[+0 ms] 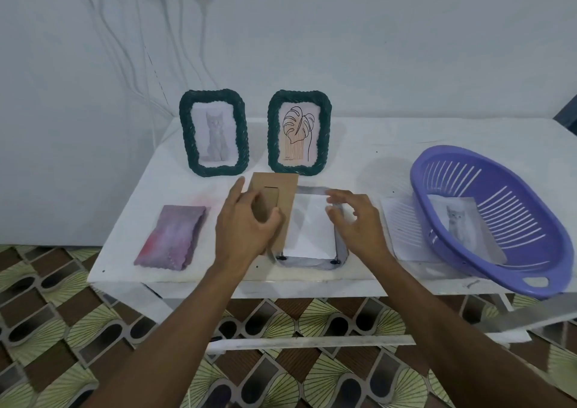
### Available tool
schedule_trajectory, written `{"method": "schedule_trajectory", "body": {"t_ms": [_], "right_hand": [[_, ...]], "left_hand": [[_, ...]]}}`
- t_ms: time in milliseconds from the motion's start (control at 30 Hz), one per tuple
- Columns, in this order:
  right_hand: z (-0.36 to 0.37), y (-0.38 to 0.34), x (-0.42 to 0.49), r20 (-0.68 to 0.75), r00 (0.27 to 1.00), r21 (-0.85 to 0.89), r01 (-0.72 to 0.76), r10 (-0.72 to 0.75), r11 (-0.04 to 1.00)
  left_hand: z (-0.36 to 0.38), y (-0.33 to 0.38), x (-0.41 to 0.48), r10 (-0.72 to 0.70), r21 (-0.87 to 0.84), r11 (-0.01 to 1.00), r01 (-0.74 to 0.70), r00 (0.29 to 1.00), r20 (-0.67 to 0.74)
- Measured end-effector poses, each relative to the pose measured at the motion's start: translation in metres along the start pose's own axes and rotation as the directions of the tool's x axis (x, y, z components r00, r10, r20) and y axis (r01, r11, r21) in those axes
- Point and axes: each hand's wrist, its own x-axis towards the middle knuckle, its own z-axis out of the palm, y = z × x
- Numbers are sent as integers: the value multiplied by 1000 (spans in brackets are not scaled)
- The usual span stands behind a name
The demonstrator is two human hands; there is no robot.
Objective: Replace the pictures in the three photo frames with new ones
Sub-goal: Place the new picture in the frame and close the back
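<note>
Two dark green woven photo frames stand at the back of the white table: the left frame [214, 133] shows a grey cat, the right frame [299, 132] a leaf drawing. A third frame [341, 253] lies face down near the front edge, with a white sheet [309, 229] showing in its open back. My left hand [246, 225] grips the brown cardboard backing board [282, 193], tilted up over the frame's left side. My right hand [354, 220] hovers with fingers spread over the frame's right side, touching or nearly touching it.
A purple slotted plastic basket [490, 220] sits at the right, half over the table edge, with a cat picture [459, 223] inside and white paper [402, 226] under it. A pink-purple cloth [173, 236] lies at the left. Cables hang on the wall behind.
</note>
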Motion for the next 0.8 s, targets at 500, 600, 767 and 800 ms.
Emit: {"method": "schedule_trajectory", "body": {"t_ms": [500, 600, 767, 800], "right_hand": [[-9, -4, 14, 117, 941, 372, -338, 318, 864], [-7, -3, 13, 125, 932, 355, -362, 340, 862], [-5, -4, 13, 126, 924, 304, -383, 362, 872], [-5, -4, 12, 130, 924, 301, -383, 360, 873]], "left_hand": [[28, 3, 9, 139, -291, 954, -73, 968, 210], [28, -4, 13, 174, -280, 954, -105, 957, 234], [31, -9, 14, 202, -244, 958, -147, 954, 221], [33, -11, 14, 200, -233, 961, -148, 955, 221]]}}
